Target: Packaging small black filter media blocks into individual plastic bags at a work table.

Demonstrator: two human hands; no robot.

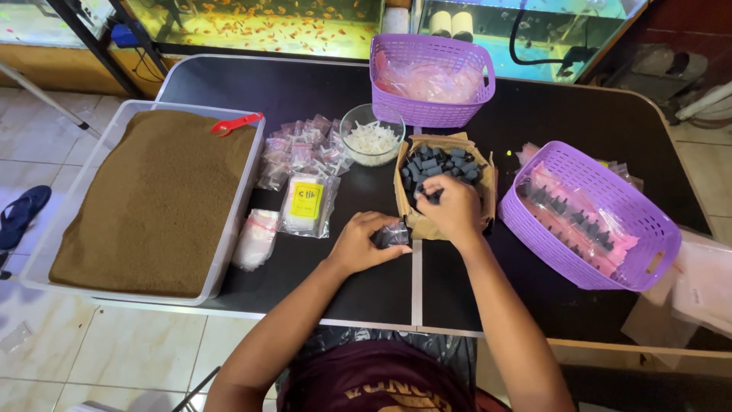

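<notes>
Left hand (358,243) pinches a small clear bag (395,234), dark pieces inside.

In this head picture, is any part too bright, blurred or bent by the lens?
Head view: the lit fish tank at the top glows strong yellow; the black table's edges curve from the wide lens; the left hand and right hand are slightly soft; the small clear plastic bag shows faint glare.

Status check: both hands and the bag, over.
Left hand holds small clear bag. Right hand reaching into box of black pieces. Nothing blocking.
</notes>
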